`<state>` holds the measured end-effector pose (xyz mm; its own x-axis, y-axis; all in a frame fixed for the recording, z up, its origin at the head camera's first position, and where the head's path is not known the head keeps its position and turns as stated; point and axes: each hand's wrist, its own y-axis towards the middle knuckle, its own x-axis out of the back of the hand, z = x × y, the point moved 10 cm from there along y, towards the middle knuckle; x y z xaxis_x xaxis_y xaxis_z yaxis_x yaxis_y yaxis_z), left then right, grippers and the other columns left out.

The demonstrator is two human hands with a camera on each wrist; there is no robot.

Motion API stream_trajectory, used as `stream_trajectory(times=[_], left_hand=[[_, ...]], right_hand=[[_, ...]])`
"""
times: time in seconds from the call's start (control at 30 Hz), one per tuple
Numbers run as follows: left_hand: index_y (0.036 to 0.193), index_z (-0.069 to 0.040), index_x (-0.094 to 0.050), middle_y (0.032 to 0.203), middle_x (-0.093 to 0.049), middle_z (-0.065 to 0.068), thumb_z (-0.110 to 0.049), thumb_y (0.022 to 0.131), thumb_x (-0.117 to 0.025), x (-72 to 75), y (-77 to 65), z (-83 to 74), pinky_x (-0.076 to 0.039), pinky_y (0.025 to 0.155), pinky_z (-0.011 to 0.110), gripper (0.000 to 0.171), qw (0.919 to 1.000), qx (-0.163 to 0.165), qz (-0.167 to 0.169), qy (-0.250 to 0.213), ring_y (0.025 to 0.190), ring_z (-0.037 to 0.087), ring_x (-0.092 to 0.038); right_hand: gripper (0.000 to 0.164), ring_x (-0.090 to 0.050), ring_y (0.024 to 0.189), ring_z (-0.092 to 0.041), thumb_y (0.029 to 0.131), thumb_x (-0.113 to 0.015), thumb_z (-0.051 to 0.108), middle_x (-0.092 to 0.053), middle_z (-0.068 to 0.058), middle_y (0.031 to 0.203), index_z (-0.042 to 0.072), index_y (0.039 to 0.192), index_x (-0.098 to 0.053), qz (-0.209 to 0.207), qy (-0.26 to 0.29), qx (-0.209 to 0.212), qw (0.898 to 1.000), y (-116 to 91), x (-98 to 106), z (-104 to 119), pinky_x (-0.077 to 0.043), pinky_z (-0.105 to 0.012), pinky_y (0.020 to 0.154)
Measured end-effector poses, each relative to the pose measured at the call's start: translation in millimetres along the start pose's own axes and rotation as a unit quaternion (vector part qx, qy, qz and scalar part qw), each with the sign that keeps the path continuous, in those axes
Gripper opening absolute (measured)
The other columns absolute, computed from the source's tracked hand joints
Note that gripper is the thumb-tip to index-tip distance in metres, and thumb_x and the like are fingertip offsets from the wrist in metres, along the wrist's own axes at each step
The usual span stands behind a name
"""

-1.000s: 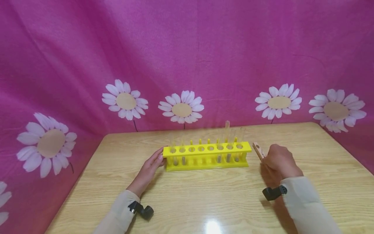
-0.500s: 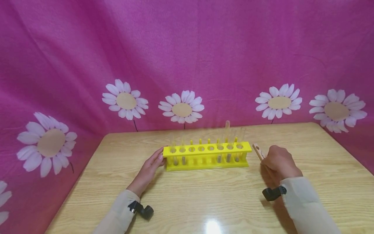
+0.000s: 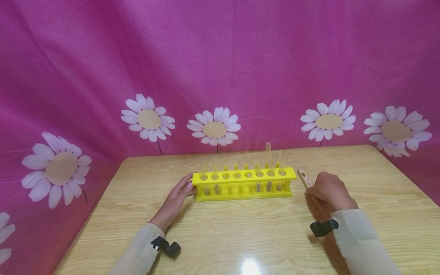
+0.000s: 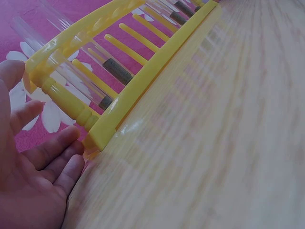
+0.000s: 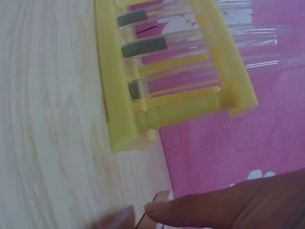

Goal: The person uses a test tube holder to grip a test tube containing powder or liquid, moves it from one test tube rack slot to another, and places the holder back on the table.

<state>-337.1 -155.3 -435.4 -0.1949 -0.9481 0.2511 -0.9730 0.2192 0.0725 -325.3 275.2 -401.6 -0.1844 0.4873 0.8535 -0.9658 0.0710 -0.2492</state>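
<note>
A yellow test tube rack [image 3: 244,196] stands on the table, holding glass test tubes [image 4: 116,71] with dark grey matter at their bottoms. Two tubes sit at its left end and several at its right. My left hand [image 3: 173,198] touches the rack's left end; in the left wrist view its fingers lie loosely bent along that end, not wrapped round it. Right of the rack, my right hand [image 3: 331,191] grips a wooden test tube holder [image 3: 303,177], whose clamping end points away toward the back. Its handle is mostly hidden by the fingers. The holder and rack are apart.
Yellow pegs [image 3: 235,166] rise along the rack's back, and one tube [image 3: 267,151] stands higher than the others there. Behind the wood-grain table [image 3: 220,236] hangs a magenta cloth [image 3: 220,57] with white flowers. A black camera mount sits on each sleeve.
</note>
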Motion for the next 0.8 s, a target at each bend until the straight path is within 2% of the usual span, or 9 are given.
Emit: stream_trajectory(times=[0.2, 0.37, 0.47, 0.57, 0.63, 0.8], left_hand=[[0.15, -0.014, -0.034, 0.144, -0.044, 0.017, -0.032, 0.105, -0.041, -5.4, 1.6, -5.1, -0.04, 0.105, 0.049, 0.049, 0.9995, -0.019, 0.007, -0.022, 0.124, 0.034, -0.049], [0.149, -0.016, -0.034, 0.142, -0.047, 0.016, -0.035, 0.104, -0.044, -3.9, -2.2, -12.9, -0.038, 0.107, 0.049, 0.051, 0.9997, -0.024, 0.008, 0.0, 0.125, 0.032, -0.049], [0.15, -0.022, -0.032, 0.142, -0.047, 0.012, -0.041, 0.101, -0.048, -2.7, -5.3, -22.3, -0.034, 0.11, 0.049, 0.055, 0.9989, -0.02, 0.008, 0.042, 0.13, 0.029, -0.045], [0.151, -0.029, -0.028, 0.146, -0.042, 0.008, -0.046, 0.098, -0.052, -0.8, -8.2, -33.0, -0.03, 0.111, 0.053, 0.061, 0.994, -0.004, 0.0, 0.109, 0.136, 0.029, -0.037], [0.152, -0.033, -0.024, 0.149, -0.038, 0.005, -0.05, 0.096, -0.053, -0.5, -11.0, -39.6, -0.028, 0.11, 0.058, 0.066, 0.9887, 0.015, 0.0, 0.149, 0.139, 0.029, -0.032], [0.155, -0.03, -0.015, 0.157, -0.023, 0.002, -0.057, 0.092, -0.055, -4.9, -19.3, -62.8, -0.024, 0.109, 0.064, 0.08, 0.9691, 0.024, 0.008, 0.245, 0.143, 0.029, -0.021]], right_hand=[[0.029, -0.05, 0.066, -0.026, 0.085, -0.07, 0.023, -0.056, -0.01, 0.072, -0.005, 0.088, -0.065, -0.005, -0.003, -0.009, 1.0, -6.2, 4.2, 2.1, -0.041, -0.032, 0.055], [0.043, -0.054, 0.076, -0.032, 0.087, -0.068, 0.028, -0.062, -0.02, 0.089, -0.01, 0.103, -0.058, -0.042, -0.024, 0.017, 0.999, -10.3, 13.0, 15.4, -0.047, -0.038, 0.063], [0.047, -0.056, 0.081, -0.036, 0.089, -0.066, 0.032, -0.062, -0.026, 0.097, -0.011, 0.107, -0.055, -0.074, -0.029, 0.047, 0.996, -15.4, 20.5, 27.4, -0.048, -0.044, 0.068], [0.052, -0.056, 0.085, -0.038, 0.091, -0.063, 0.036, -0.061, -0.029, 0.102, -0.011, 0.111, -0.054, -0.099, -0.023, 0.068, 0.992, -23.4, 27.7, 40.7, -0.049, -0.048, 0.072], [0.054, -0.056, 0.088, -0.039, 0.092, -0.062, 0.037, -0.061, -0.029, 0.104, -0.012, 0.114, -0.053, -0.113, -0.022, 0.076, 0.99, -29.9, 32.0, 50.0, -0.05, -0.05, 0.074], [0.057, -0.057, 0.091, -0.04, 0.093, -0.059, 0.038, -0.059, -0.03, 0.107, -0.013, 0.117, -0.053, -0.135, -0.03, 0.093, 0.986, -48.6, 40.5, 70.5, -0.05, -0.052, 0.074]])
